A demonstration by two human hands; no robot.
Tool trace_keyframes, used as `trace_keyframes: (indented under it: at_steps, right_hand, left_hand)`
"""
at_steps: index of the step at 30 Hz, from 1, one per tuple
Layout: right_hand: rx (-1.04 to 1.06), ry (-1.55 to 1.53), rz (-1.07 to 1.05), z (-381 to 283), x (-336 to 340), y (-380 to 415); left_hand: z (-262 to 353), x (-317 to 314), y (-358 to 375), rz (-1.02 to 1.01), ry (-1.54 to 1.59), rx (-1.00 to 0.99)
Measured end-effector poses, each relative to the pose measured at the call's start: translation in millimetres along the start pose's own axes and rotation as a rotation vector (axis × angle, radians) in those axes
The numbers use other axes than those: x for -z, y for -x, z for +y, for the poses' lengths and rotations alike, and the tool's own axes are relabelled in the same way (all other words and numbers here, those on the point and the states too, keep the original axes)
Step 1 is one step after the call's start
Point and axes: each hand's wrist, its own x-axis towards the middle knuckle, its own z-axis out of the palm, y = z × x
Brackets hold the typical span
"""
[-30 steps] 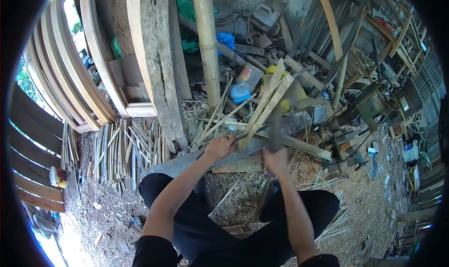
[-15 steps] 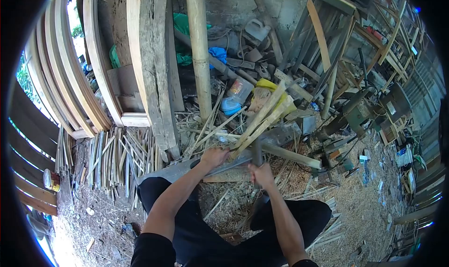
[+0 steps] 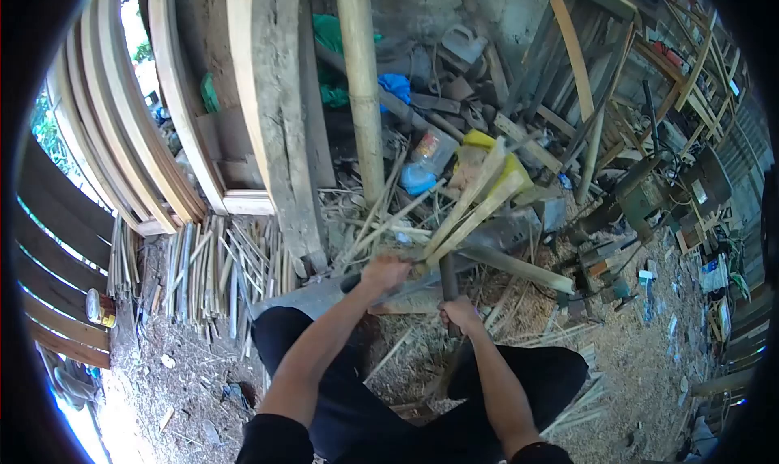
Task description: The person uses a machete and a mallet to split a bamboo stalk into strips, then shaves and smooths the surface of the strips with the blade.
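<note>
My right hand (image 3: 460,315) is closed around a dark, straight bar (image 3: 449,279) that stands nearly upright between my knees. Its exact kind cannot be made out. My left hand (image 3: 387,272) is closed, slightly blurred, at the lower end of a split length of pale wood or bamboo (image 3: 477,202). A short dark piece shows between that hand and the split wood, too small to name. The split wood leans up and to the right, its two halves spread apart at the top. The dark bar's upper end is right beside its base.
A grey beam (image 3: 268,300) lies across in front of my knees. Many thin sticks (image 3: 199,273) lie at left. Behind are a bamboo post (image 3: 361,99), a blue tub (image 3: 417,180) and a yellow bag (image 3: 511,176). Machinery (image 3: 649,196) stands at right, over shavings.
The view has shifted, so the scene sits farther right. The dark bar is now more upright beside the split wood, with my right hand a little lower. My left hand stays at the wood's base.
</note>
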Motion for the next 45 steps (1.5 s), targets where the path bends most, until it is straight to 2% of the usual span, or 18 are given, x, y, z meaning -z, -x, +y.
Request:
trace_keyframes:
  at_steps: [1,7,17,19,21,22,24,25,27,28,29,30,31,32,35,37,39,45]
  right_hand:
    - [-0.03,-0.16,-0.027,4,-7,6]
    - [0.179,0.007,0.175,21,-24,-2]
    - [0.531,-0.269,0.281,-165,4,87]
    - [0.56,-0.395,0.304,-141,5,62]
    - [0.513,0.029,0.547,-45,-4,1]
    - [0.393,0.339,0.436,7,-10,-11]
    - [0.214,0.664,0.187,14,-14,9]
    - [0.173,0.612,0.174,34,-16,-8]
    - [0.135,0.579,0.181,74,-4,-47]
    - [0.177,0.581,0.157,83,-2,-55]
    - [0.206,0.573,0.122,93,-6,-53]
    - [0.158,0.166,0.123,76,-9,-32]
    - [0.16,0.142,0.128,60,-11,-32]
    - [0.081,0.013,0.115,47,-9,-30]
    - [-0.001,-0.103,0.097,38,12,-34]
    - [0.236,0.491,0.596,39,28,-40]
    - [0.227,0.522,0.823,38,47,-48]
    - [0.006,0.665,0.715,9,82,-51]
  left_hand:
    - [-3,-7,7,-0.016,-0.037,0.013]
    - [-11,-15,15,-0.004,-0.029,-0.011]
    - [-14,-21,22,0.018,-0.02,0.037]
    - [-13,-17,19,0.002,-0.002,0.04]
    - [-11,-15,17,-0.037,0.006,0.054]
    - [-17,-45,20,-0.052,-0.003,0.043]
    - [-35,-120,13,0.462,1.25,-0.003]
    - [-40,-110,5,0.49,1.239,-0.041]
    - [-39,-104,0,0.1,0.165,-0.006]
    - [-66,-213,-25,0.393,0.975,-0.095]
    - [-87,-306,-47,0.641,1.694,-0.431]
    - [-78,-244,-37,0.371,1.242,-0.03]
    - [-65,-166,-24,0.003,0.692,0.165]
    - [-54,-138,-16,-0.027,0.174,0.178]
    - [-20,-67,1,-0.144,0.045,0.11]
    - [-11,-40,7,-0.21,0.116,0.169]
    - [-9,-30,13,-0.247,0.145,0.198]
    - [-22,-58,17,-0.122,0.177,0.239]
